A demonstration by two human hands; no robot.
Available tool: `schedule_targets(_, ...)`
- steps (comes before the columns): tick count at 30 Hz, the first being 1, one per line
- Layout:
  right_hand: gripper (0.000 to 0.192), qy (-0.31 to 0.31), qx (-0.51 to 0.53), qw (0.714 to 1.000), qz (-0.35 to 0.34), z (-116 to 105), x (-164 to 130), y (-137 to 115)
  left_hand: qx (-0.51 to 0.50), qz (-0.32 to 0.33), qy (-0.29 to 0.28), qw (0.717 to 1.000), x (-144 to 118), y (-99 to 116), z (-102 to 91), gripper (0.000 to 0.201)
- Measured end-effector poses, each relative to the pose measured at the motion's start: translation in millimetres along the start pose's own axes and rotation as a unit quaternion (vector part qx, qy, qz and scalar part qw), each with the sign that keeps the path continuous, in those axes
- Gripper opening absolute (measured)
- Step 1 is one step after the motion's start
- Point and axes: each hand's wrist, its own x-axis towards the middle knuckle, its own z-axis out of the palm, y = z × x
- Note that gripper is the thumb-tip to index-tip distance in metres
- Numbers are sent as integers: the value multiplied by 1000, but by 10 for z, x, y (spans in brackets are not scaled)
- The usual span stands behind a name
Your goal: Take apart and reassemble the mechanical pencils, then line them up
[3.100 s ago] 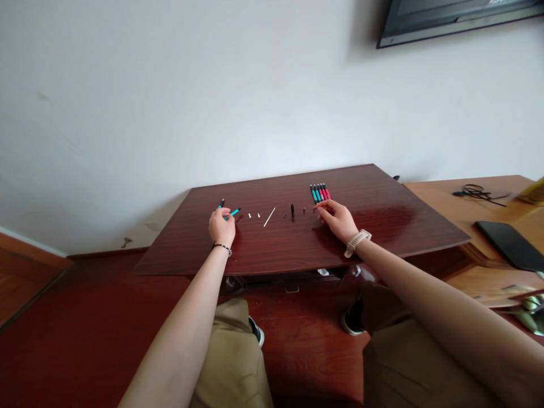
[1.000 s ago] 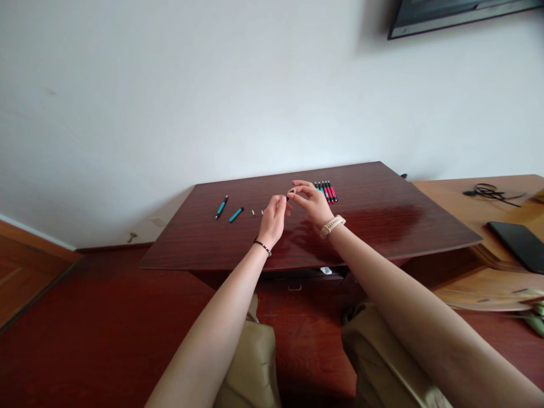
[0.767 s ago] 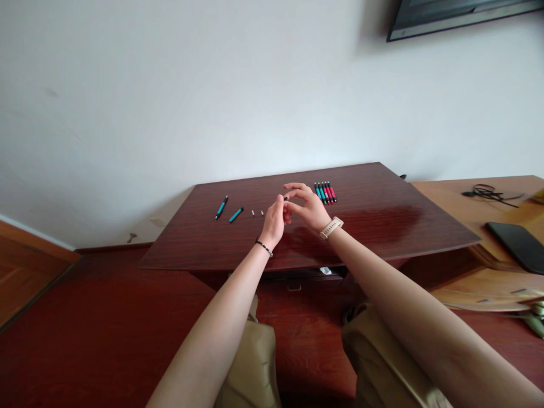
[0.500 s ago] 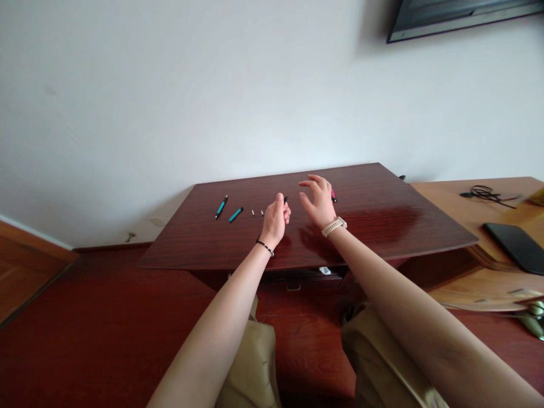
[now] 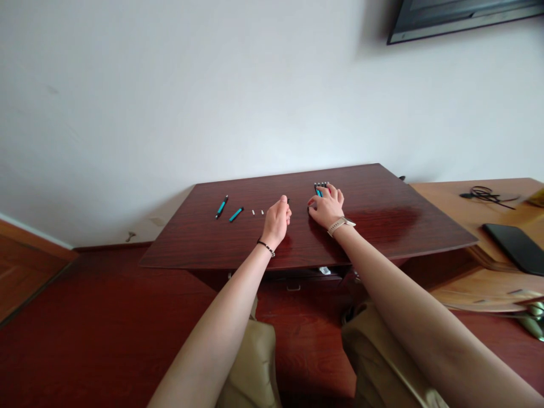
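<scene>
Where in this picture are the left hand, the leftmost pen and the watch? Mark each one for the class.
Left hand point(image 5: 276, 220): head view, middle of the hand.
Leftmost pen point(image 5: 221, 207): head view, its teal barrel.
Watch point(image 5: 337, 226): head view, its pale strap.

No lettering legible, apparently.

A plain white wall point(image 5: 170, 96) rises behind a glossy dark-red wooden table point(image 5: 403, 218), with a black-framed flat screen point(image 5: 463, 22) mounted at upper right. A light-brown wooden desk point(image 5: 442, 198) stands alongside; a reddish-brown floor point(image 5: 106, 317) lies below.
</scene>
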Motion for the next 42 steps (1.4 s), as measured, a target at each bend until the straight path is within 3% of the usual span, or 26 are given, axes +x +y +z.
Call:
schedule_targets(11,11,-2,24,1000,2,-13,24,-30,16,0,-13,1000,-1,-34,-11,68)
schedule_targets(15,17,43,137,989,18,-158,79,-171,15,-10,-9,1000,5,-58,-5,68)
schedule_targets(18,25,60,254,965,-9,-285,125,-296,5,-15,-12,1000,14,-98,-3,67)
schedule_targets(25,32,11,379,924,-57,-390,70,-515,-14,-7,-26,1000,23,-158,5,60)
schedule_targets(35,32,5,368,927,-70,-419,14,-572,15,11,-11,1000,24,-147,-16,58)
schedule_targets(42,28,9,386,916,-105,-408,7,-538,63,28,3,998,55,-256,-57,62)
